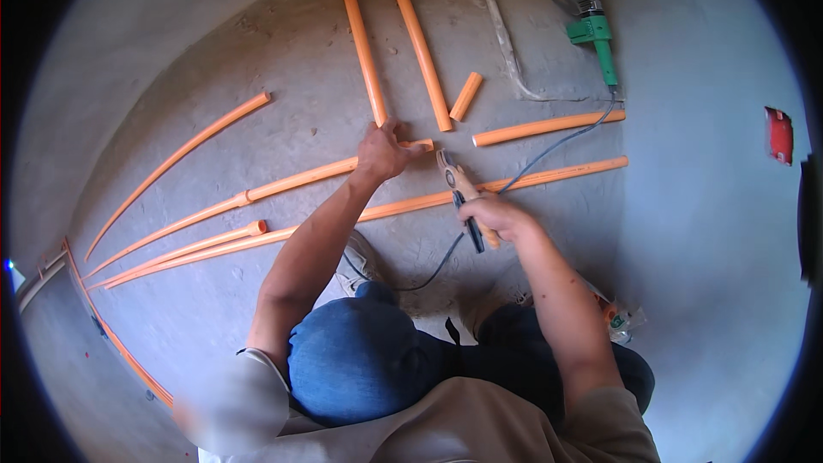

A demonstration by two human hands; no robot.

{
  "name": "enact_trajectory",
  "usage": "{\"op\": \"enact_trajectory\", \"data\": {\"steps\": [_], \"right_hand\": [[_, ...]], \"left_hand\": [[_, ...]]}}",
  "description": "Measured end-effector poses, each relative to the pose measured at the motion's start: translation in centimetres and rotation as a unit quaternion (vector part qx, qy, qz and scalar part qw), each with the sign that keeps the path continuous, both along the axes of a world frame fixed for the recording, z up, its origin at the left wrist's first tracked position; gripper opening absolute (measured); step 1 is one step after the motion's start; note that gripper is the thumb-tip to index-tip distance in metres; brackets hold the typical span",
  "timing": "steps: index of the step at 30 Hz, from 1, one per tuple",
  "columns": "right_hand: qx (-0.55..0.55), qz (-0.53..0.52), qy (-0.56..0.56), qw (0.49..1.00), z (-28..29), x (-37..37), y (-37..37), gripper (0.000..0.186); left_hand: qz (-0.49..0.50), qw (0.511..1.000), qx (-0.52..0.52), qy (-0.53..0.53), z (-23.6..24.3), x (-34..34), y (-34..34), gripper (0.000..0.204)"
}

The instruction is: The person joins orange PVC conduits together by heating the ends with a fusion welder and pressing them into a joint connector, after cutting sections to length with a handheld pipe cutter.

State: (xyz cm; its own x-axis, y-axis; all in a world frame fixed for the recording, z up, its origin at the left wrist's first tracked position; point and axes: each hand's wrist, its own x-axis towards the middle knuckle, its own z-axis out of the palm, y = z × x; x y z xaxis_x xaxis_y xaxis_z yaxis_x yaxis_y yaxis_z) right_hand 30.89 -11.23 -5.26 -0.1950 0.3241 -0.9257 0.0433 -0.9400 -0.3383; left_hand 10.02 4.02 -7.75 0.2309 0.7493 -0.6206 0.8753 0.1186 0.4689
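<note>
My left hand (384, 153) is closed over an orange pipe (300, 177) on the floor, close to its right-hand end. The fingers also lie by the lower end of a second orange pipe (360, 43) that runs away from me; whether they touch it I cannot tell. A hand-held pipe cutter (457, 182) is in my right hand (499, 216), which is wrapped round its handles. Its jaws point up and left, just right of the left hand's pipe end and apart from it.
A short pipe piece (465, 96) and another long pipe (416, 39) lie beyond my hands. Several orange pipes (549, 127) spread across the concrete floor. A green-handled pipe welding tool (603, 47) stands far right, its cord (549, 153) trailing towards my feet. A red wall box (778, 135) sits right.
</note>
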Motion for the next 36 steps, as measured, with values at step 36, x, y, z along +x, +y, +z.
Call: {"op": "enact_trajectory", "data": {"steps": [36], "right_hand": [[0.205, 0.116, -0.541, 0.807, -7.2, 3.9, 18.0, 0.044]], "left_hand": [[0.177, 0.940, 0.287, 0.053, -4.0, -21.0, 18.5, 0.033]]}}
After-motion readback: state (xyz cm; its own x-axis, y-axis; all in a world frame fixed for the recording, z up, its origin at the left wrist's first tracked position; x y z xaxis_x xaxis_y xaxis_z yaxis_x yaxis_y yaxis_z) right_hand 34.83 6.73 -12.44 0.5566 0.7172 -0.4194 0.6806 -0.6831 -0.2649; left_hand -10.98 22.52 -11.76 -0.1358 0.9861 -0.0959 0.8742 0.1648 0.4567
